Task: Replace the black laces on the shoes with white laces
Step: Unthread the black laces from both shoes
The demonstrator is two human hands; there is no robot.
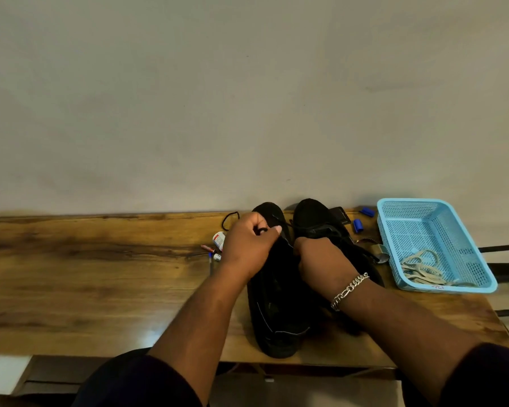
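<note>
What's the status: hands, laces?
Left hand pinching black lace; right hand gripping left black shoe. White laces wait in blue basket.

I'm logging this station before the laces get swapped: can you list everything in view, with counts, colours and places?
Shoes: two, black, side by side at table centre.
Black lace: one, partly pulled out of the left shoe, its end looping onto the table.
White laces: a pale bundle, in the basket's near corner.
Basket: one, light blue, table right.
Blue caps: two, behind the shoes.
Small bottle and pens: left of the shoes.
Table: wooden, brown.
Bracelet: silver chain, right wrist.
Left hand: pinches the black lace.
Right hand: rests on the shoes.
</note>
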